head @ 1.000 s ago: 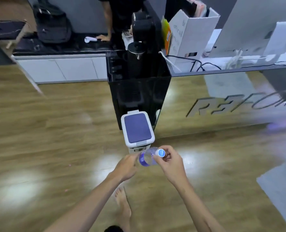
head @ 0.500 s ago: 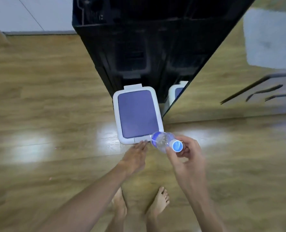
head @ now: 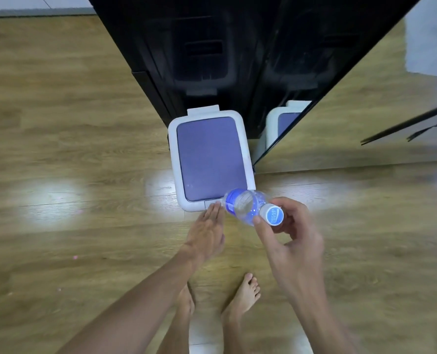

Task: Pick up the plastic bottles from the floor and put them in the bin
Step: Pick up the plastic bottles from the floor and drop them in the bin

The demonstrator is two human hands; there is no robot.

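A white bin [head: 173, 159] with a flat purple lid stands shut on the wooden floor, right below me. My right hand [head: 294, 241] grips a clear plastic bottle [head: 245, 204] with a blue label and a pale blue cap, tilted with its base over the bin's near right corner. My left hand [head: 207, 233] is flat, fingers straight, and its fingertips touch the front edge of the lid. It holds nothing.
A tall black cabinet [head: 199, 54] stands right behind the bin. A mirrored panel [head: 352, 106] runs off to the right and reflects the bin. My bare feet [head: 240, 297] stand on the wooden floor just before the bin.
My view has dropped and closed in on the bin. My left hand let go of the bottle and reached to the lid's front edge. My right hand carried the bottle over the bin's corner.
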